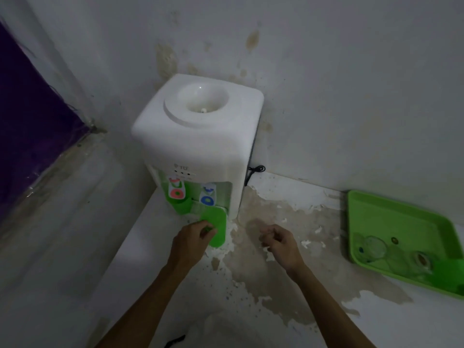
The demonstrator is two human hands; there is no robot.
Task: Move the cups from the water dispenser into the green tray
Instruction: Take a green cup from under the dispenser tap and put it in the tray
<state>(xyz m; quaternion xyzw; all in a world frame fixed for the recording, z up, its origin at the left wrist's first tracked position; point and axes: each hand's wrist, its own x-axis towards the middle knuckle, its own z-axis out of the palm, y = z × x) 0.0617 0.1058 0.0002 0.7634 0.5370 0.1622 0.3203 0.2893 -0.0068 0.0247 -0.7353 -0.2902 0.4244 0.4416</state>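
A white water dispenser (198, 136) stands on the counter against the wall. Under its red tap on the left sits a green cup (182, 205). The green drip tray (218, 227) sticks out from below the blue tap. My left hand (192, 243) has its fingertips closed on the near left edge of that drip tray. My right hand (280, 243) hovers over the counter to the right of it, fingers loosely curled and holding nothing. The green tray (391, 217) lies far right and holds two clear glass cups (375, 247) and a green cup (449, 272).
The white counter (276, 285) has large brown patches of peeled surface. A black cord (254, 170) hangs behind the dispenser. A stained wall runs behind everything, and a purple cloth (32, 126) hangs at the left. A small black object (175, 340) lies at the counter's near edge.
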